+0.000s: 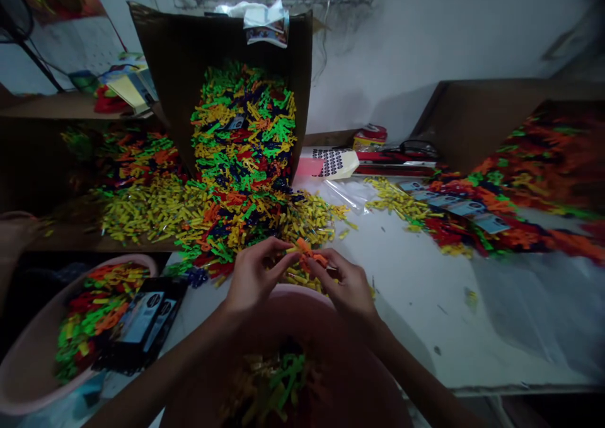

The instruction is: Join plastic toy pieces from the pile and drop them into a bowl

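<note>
Head view: left grip (pixel 253 278) and right grip (pixel 344 284) close together above the rim of a pink plastic basin (pixel 302 292), both pinched narrow on a small cluster of orange plastic pieces (pixel 306 254) held between them. Just ahead, a heap of yellow, green and orange plastic pieces (pixel 241 163) spilling from a tilted cardboard box (pixel 161 69) onto a white desk (pixel 425 302). At left, a second pink basin (pixel 28 365) of mixed pieces, black packaging cards (pixel 142 327) lying across it.

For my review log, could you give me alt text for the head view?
The left hand and right hand hold small orange plastic pieces above a pink basin. Behind them, a mass of multicoloured plastic pieces spills from an open cardboard box across a white table.
</note>
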Demonstrator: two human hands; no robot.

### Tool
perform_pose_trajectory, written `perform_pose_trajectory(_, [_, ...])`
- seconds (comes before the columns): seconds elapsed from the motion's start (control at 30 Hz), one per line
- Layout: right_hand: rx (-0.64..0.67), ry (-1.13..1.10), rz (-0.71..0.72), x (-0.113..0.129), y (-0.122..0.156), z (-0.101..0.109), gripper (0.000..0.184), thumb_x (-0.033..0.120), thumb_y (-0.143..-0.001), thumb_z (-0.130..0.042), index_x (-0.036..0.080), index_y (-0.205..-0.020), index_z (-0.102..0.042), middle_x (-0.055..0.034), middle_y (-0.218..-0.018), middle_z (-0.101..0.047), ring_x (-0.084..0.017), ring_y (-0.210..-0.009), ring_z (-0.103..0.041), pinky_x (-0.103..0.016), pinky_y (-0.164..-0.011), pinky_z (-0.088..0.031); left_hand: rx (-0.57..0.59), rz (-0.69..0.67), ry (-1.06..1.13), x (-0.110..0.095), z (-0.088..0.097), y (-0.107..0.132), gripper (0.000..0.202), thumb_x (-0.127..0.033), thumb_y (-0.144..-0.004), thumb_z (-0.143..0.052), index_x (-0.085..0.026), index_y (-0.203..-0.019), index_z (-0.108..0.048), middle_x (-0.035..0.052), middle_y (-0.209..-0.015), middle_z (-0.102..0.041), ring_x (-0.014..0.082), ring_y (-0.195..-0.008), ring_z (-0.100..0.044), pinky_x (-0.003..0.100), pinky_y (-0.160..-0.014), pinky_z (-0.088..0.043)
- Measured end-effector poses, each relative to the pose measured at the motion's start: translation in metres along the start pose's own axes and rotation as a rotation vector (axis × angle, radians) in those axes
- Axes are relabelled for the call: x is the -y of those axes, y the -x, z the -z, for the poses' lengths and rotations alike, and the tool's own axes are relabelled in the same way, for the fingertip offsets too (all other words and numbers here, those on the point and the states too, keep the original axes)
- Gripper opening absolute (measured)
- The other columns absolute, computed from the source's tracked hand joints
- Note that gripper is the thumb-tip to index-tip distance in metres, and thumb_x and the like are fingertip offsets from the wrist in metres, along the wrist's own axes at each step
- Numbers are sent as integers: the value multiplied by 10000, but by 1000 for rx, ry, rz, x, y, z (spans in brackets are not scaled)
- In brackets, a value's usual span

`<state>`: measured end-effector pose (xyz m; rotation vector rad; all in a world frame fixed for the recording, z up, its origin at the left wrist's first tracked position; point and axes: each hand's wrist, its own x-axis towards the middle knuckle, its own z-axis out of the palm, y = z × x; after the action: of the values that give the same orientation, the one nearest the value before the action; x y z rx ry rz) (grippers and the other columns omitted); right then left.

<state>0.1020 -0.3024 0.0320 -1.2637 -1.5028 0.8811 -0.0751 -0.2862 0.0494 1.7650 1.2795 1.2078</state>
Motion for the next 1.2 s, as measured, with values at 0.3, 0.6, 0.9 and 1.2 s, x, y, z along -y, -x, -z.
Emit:
perform_pose_trajectory(0.3, [313,-92,23,-10,8,16,278,450,-923,-567,217,-995,-701,-22,-733,-697,-152,-592,-607,-247,-547,-453,331,155,62,-5,21,1,319,-476,-795,-702,-158,-803,-721,-8,-633,-634,112,-558,-505,192,-509,-344])
perform_pose_trajectory(0.6, [540,-26,-35,-19,-21,47,290,450,-925,-567,238,-1042,-727,-49,-1012,-727,-208,-928,-665,-295,-770,-508,618,15,-225,29,46,4,371,-514,-862,-586,-198,-946,-761,3,-717,-677,142,-648,-573,208,-579,-348])
perform_pose_trajectory(0.9, [310,660,215,-110,-130,-63,302,236,-899,-600,169,-1192,-627,-140,-1280,-599,-288,-1253,-487,-436,-1077,-359,494,-55,-822,146,-23,-57,275,-302,-869,-546,-95,-921,-721,203,-953,-683,319,-944,-640,384,-827,-464])
perform_pose_trajectory(1.2, [270,509,238,-120,-153,-83,267,139,-832,-640,170,-1097,-623,-147,-1202,-633,-294,-1195,-535,-481,-1051,-371,440,-2,-674,157,-22,-49,174,-238,-843,-545,-125,-888,-670,111,-888,-695,216,-808,-646,299,-731,-492])
